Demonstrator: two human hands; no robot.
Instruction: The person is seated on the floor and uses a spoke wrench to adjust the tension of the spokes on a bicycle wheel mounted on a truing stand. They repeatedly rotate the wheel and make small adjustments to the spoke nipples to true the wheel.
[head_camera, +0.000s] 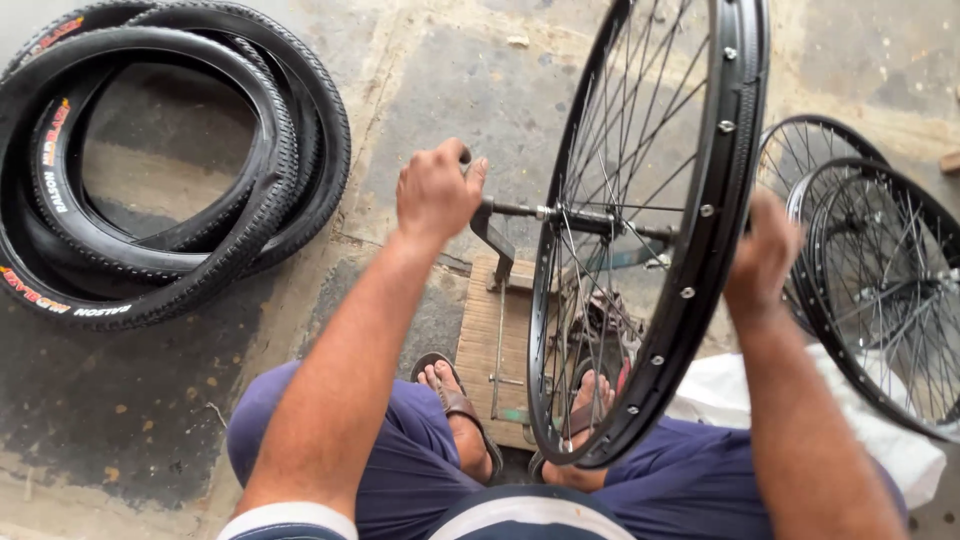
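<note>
Left hand (436, 190), fisted on the stand's (494, 232) metal arm left of the wheel (700, 230). Right hand (762, 262), fingers curled over the wheel's black studded rim. Wheel upright on the stand, thin steel spokes. Knobby rubber tyres (150, 160) far left; spare wheels (880, 280) right, on concrete.

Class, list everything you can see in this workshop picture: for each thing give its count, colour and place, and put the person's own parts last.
Tyres: several, black, piled on the floor, upper left.
Spoked wheel: one, black rim, upright on a stand, centre.
Truing stand: one, grey metal, on the board.
Wooden board: one, brown, on the floor under the wheel.
Spare wheels: at least two, black, leaning at right.
White sack: one, lower right.
Sandals: two, brown, on the feet.
Left hand: gripping the stand's top.
Right hand: on the wheel's rim.
</note>
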